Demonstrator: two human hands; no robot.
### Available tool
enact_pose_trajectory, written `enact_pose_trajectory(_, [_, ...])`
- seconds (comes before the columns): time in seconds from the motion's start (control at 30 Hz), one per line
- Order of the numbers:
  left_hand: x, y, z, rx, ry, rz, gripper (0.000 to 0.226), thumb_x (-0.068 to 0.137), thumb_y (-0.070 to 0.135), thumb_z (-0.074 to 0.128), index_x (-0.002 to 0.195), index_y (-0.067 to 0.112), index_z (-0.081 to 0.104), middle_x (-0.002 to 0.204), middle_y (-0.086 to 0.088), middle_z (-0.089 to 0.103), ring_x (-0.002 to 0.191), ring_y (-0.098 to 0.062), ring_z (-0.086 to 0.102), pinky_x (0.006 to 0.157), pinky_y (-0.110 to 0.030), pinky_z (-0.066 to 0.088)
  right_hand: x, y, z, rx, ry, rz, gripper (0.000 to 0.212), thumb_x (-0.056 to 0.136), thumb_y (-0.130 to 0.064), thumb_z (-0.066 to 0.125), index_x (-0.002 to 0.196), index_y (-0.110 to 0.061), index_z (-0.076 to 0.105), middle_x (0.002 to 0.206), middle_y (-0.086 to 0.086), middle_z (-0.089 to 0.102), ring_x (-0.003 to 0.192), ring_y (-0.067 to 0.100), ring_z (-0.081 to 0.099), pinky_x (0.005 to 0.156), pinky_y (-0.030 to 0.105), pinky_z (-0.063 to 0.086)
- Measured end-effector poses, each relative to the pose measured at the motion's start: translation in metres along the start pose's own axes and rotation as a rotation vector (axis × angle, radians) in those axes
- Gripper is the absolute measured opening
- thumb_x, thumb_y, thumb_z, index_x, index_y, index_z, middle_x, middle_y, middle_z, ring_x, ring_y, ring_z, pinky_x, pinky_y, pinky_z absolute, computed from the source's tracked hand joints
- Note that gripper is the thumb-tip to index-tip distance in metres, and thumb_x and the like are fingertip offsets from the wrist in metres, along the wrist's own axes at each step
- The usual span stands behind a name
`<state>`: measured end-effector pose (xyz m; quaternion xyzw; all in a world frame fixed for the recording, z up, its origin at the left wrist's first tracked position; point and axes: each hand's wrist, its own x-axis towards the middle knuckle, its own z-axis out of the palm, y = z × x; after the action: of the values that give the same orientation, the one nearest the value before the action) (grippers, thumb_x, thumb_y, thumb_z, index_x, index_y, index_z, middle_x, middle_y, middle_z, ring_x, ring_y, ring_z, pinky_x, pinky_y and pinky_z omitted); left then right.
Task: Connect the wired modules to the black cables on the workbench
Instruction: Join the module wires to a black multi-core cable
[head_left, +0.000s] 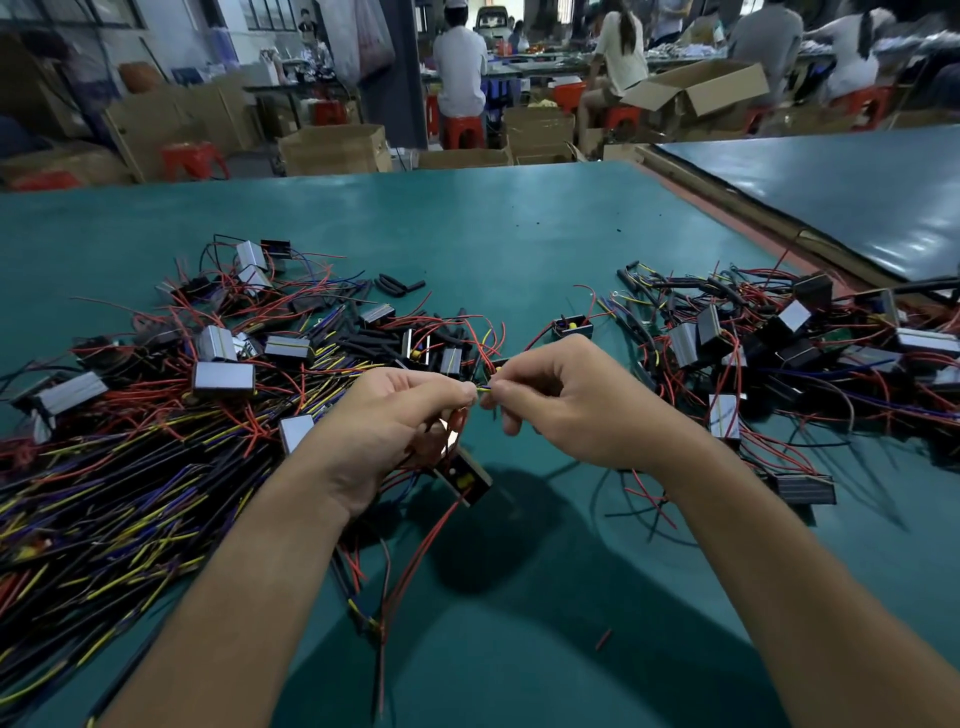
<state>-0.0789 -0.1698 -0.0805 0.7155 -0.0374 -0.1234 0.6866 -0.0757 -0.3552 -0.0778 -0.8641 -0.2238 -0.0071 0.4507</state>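
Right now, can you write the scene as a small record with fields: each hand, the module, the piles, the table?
left hand: pinches the yellow wire
right hand: pinches the same wire from the other side
module: hangs below the left hand
black cables: heap at left
wired modules: heap at right
workbench: green

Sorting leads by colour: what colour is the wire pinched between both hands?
Yellow; the wire between left hand and right hand shows best in head view.
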Motion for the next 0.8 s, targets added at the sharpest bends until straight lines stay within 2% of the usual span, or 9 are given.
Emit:
enact_pose_trajectory(0.13, [-0.001,0.001,0.001,0.028,-0.041,0.011,0.028,0.085,0.025,0.065,0.06,0.015,0.072,0.064,-0.006,0.05,0.046,-0.008,0.033,0.043,-0.016,0.025,0.0,-0.002,-0.001,0.091,-0.022,-0.011,0.016,0.095,-0.007,0.06,0.086,0.0,0.071,0.065,0.0,0.066,0.053,0.009,0.049,0.051,0.028,0.042])
enact_pose_trajectory(0.27, [-0.001,-0.001,0.0,0.026,-0.041,0.018,0.018,0.079,0.023,0.068,0.072,0.006,0.071,0.063,-0.006,0.051,0.047,-0.01,0.036,0.045,-0.017,0.03,-0.001,0.001,-0.002,0.166,-0.043,0.009,0.011,0.094,-0.002,0.061,0.087,-0.002,0.07,0.065,-0.003,0.066,0.053,0.003,0.053,0.051,0.013,0.042])
enact_pose_trajectory(0.33, [0.0,-0.001,0.001,0.027,-0.031,0.024,0.017,0.081,0.019,0.068,0.074,0.003,0.07,0.062,-0.006,0.053,0.046,-0.009,0.037,0.044,-0.016,0.031,-0.001,0.002,-0.004,0.16,-0.051,0.001,0.009,0.09,-0.001,0.064,0.09,-0.007,0.07,0.072,-0.002,0.069,0.059,0.003,0.058,0.057,0.017,0.047])
enact_pose_trajectory(0.43, [-0.001,-0.001,0.001,0.025,0.003,0.028,0.018,0.086,0.014,0.066,0.07,0.006,0.069,0.063,-0.007,0.051,0.046,-0.01,0.035,0.043,-0.016,0.029,-0.002,0.003,-0.008,0.122,-0.043,-0.051,0.018,0.082,0.005,0.068,0.09,-0.011,0.067,0.083,0.006,0.071,0.07,0.005,0.062,0.068,0.019,0.05])
enact_pose_trajectory(0.63, [-0.002,0.002,0.001,-0.013,0.003,0.015,0.034,0.09,0.012,0.062,0.056,0.013,0.069,0.056,0.0,0.056,0.036,-0.002,0.039,0.037,-0.011,0.031,-0.002,0.004,-0.012,0.061,0.065,-0.073,0.012,0.083,-0.004,0.073,0.081,-0.016,0.072,0.072,0.011,0.066,0.058,0.011,0.052,0.056,0.023,0.043])
enact_pose_trajectory(0.73, [0.0,0.001,0.002,0.015,0.046,0.021,0.031,0.091,0.015,0.063,0.06,0.011,0.064,0.055,0.0,0.051,0.037,-0.004,0.033,0.036,-0.01,0.027,-0.002,0.003,-0.013,0.041,0.111,-0.093,0.012,0.085,-0.008,0.073,0.081,-0.02,0.075,0.072,0.008,0.067,0.055,0.01,0.049,0.053,0.022,0.042])
enact_pose_trajectory(0.8, [0.001,0.0,0.002,0.061,0.087,0.056,0.027,0.09,0.017,0.065,0.064,0.009,0.065,0.056,0.0,0.054,0.041,-0.008,0.034,0.04,-0.014,0.028,-0.002,0.002,-0.012,0.006,0.133,-0.096,0.015,0.085,-0.011,0.073,0.08,-0.025,0.075,0.072,0.003,0.068,0.054,0.018,0.049,0.053,0.025,0.042])
